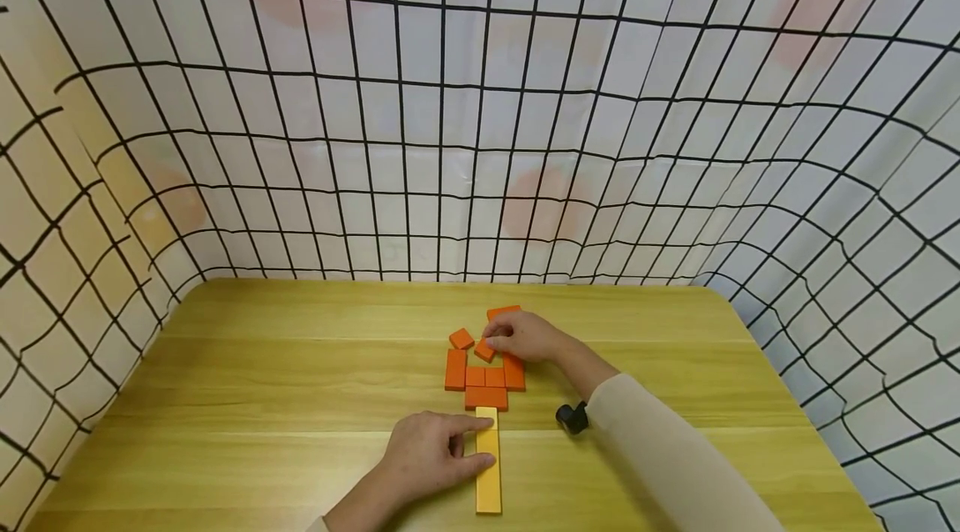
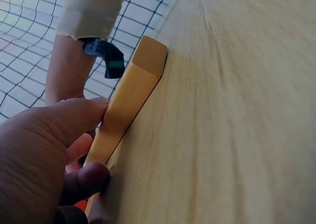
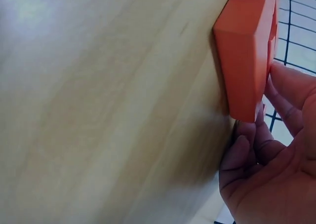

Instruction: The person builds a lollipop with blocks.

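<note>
In the head view, a long yellow bar [image 1: 488,490] lies below a figure of flat orange blocks. My left hand [image 1: 431,457] rests its straight index finger and thumb on the bar; up close, the thumb tip touches the wooden bar [image 2: 126,93]. Among the orange blocks, my right hand [image 1: 528,336] pinches a small orange block [image 1: 484,352] between thumb and fingers. A similar small orange block [image 1: 461,338] lies left of it, turned at an angle. Partly behind the right hand is another orange block [image 1: 504,312]. An upright orange block [image 3: 239,61] stands beside the right fingers.
Upright orange blocks [image 1: 455,370] flank two small ones, with a wide orange block [image 1: 486,398] beneath them. A black wrist device [image 1: 572,418] sits by the right sleeve [image 1: 667,457]. A black wire grid [image 1: 442,140] rises behind the wooden table [image 1: 262,399].
</note>
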`<state>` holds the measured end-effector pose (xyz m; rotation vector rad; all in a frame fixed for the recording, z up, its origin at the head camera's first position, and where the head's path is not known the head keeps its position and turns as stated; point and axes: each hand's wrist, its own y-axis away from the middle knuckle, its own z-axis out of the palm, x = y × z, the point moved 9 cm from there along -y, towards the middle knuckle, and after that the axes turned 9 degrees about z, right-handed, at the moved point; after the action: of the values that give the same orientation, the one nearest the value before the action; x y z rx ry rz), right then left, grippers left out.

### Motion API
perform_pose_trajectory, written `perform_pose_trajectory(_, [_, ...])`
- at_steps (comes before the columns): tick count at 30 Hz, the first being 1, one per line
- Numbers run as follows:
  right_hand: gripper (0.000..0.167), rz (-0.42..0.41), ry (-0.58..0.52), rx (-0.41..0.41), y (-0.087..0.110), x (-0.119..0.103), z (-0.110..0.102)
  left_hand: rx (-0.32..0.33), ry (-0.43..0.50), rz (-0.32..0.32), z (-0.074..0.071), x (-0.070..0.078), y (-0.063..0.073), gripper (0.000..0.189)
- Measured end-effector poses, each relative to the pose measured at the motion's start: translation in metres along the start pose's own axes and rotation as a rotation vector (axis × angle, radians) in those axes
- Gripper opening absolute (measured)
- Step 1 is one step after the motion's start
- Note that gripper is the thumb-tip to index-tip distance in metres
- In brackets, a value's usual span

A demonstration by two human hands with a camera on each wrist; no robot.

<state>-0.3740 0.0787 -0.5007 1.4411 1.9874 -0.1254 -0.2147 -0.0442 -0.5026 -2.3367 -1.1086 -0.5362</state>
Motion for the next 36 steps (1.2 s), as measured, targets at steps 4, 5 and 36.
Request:
perform_pose_trajectory(4, [0.016,0.008,-0.027,-0.004,0.0006,0.0044,-0.0002,0.006,-0.009,0.005,-0.0002,0.0008,-0.0002,0.041])
perform_pose_trajectory(5, [0.015,0.011,-0.037,-0.008,0.0007,0.0056,-0.0001,0.01,-0.011,0.007,-0.0005,0.0011,-0.0002,0.041])
perform_pose_trajectory(36, [0.011,0.008,-0.116,-0.027,0.003,0.0055,0.0016,0.004,-0.025,0.004,-0.001,0.0015,-0.0005,0.041])
